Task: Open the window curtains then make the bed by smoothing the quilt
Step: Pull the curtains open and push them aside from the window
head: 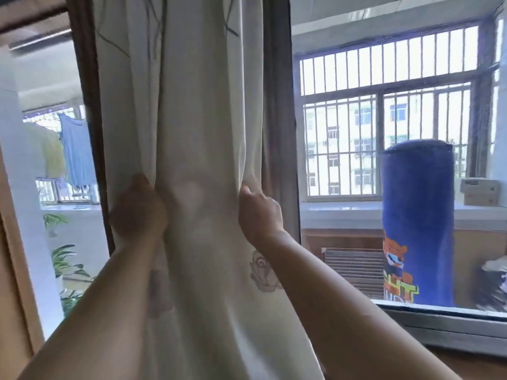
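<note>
Only one container shows: a cardboard box [480,192] on the sill far right of the grip, and its contents can't be seen. Curtain [197,127], cream with faint rose prints, hangs bunched in a narrow column at centre, gathered between both hands. Its top and hem are cut off by the frame. Left hand [138,207] clutches a fold on the bunch's left side, back of the hand to camera, fingertips buried in cloth and hidden. Right hand [259,212] pinches the curtain's right edge, thumb on top, knuckles bent. Both bare forearms reach up and forward. Right of the grip the glass is uncovered, showing a barred window [384,78] and a tall blue punching bag [417,204] beyond it. Left of the grip are hanging laundry [76,149] and green plants [65,259], blurry.
</note>
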Demonstrator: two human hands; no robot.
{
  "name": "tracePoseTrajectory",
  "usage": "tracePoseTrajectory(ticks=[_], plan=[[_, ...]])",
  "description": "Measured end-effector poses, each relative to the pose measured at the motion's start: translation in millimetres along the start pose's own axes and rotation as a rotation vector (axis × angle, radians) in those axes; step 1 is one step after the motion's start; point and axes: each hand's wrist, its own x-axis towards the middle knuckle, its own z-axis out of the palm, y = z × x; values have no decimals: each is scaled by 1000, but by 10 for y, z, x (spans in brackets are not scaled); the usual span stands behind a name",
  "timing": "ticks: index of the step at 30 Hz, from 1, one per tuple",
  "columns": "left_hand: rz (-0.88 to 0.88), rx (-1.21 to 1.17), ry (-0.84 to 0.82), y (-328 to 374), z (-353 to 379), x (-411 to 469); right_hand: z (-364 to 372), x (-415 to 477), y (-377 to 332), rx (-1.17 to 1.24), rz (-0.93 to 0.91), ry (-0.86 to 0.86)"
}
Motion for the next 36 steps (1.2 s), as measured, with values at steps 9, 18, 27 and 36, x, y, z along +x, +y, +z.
tracePoseTrajectory(ticks=[9, 18, 27, 36], plan=[[83, -21, 18, -450, 94, 335, 366, 242, -439, -76, 59, -46], [2, -34, 86, -1057, 298, 808, 895, 586, -1181, 18, -27, -121], [-107, -10, 116, -1360, 249, 981, 1099, 719, -1276, 14, -99, -236], [144, -326, 249, 85, 174, 224, -4, 167, -282, -20, 6, 85]])
